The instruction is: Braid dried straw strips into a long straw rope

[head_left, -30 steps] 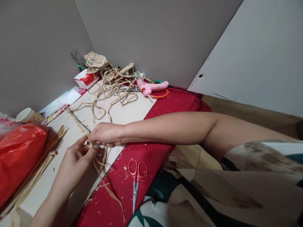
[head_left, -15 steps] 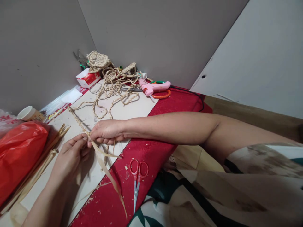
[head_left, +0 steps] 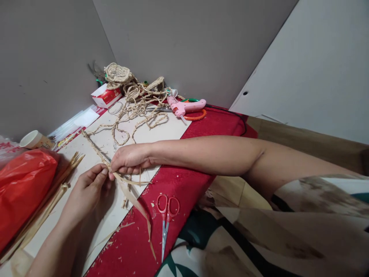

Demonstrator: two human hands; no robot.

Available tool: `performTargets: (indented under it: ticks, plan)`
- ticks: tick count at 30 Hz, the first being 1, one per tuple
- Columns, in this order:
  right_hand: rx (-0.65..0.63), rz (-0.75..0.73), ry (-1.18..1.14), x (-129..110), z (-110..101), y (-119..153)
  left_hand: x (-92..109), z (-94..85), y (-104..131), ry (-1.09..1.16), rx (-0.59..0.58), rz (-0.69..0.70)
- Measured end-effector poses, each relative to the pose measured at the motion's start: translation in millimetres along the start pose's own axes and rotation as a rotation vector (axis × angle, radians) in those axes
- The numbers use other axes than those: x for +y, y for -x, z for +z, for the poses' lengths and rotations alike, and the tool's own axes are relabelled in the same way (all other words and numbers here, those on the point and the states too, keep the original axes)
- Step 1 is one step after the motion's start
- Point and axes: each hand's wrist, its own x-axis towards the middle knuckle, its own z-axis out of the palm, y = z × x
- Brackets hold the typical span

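Note:
Both my hands meet at the lower end of a pale braided straw cord [head_left: 93,145] above a whitish board. My left hand [head_left: 90,184] pinches the cord between thumb and fingers, close beside the right. Fingers of my right hand [head_left: 129,157] are closed on the same spot, partly hiding the braid. From there loose flat strips [head_left: 137,202] hang down to the right over the red cloth. A long tangled heap of the same braided cord [head_left: 135,94] lies at the back of the board. Red-handled scissors [head_left: 165,219] rest slightly parted on the cloth.
A pink glue gun [head_left: 184,107] with a black cable lies at the back right, over orange-and-green-handled scissors [head_left: 198,115]. A red-white box [head_left: 106,96], a paper cup [head_left: 34,139], dry straw bundles [head_left: 54,198] and a red plastic bag [head_left: 25,188] line the left. Grey panels stand behind.
The hands stay at the same place on the cord with only small finger shifts. The loose strips' ends have swung slightly right. The whole view has shifted a little.

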Motion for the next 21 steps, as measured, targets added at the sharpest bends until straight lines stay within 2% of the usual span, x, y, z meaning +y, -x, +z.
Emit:
performTargets:
  ticks: [4, 9, 13, 17, 21]
  plan:
    - [0.003, 0.003, 0.038, 0.0, -1.5, -1.2, 0.9, 1.4, 0.2, 0.068, 0.044, -0.068]
    - [0.042, -0.079, 0.170, 0.3, 0.0, -0.2, -1.9, -2.4, -0.3, 0.022, 0.053, -0.003]
    - [0.086, -0.136, 0.284, -1.3, -0.8, 3.0, -1.5, 3.0, 1.2, 0.106, 0.130, -0.013]
    - [0.113, -0.202, 0.497, -5.7, -12.6, 5.3, -2.5, 11.8, 3.1, 0.168, 0.261, -0.028]
    - [0.190, -0.251, 0.780, -12.7, -30.3, 8.8, -9.7, 14.4, 1.5, 0.184, 0.265, -0.032]
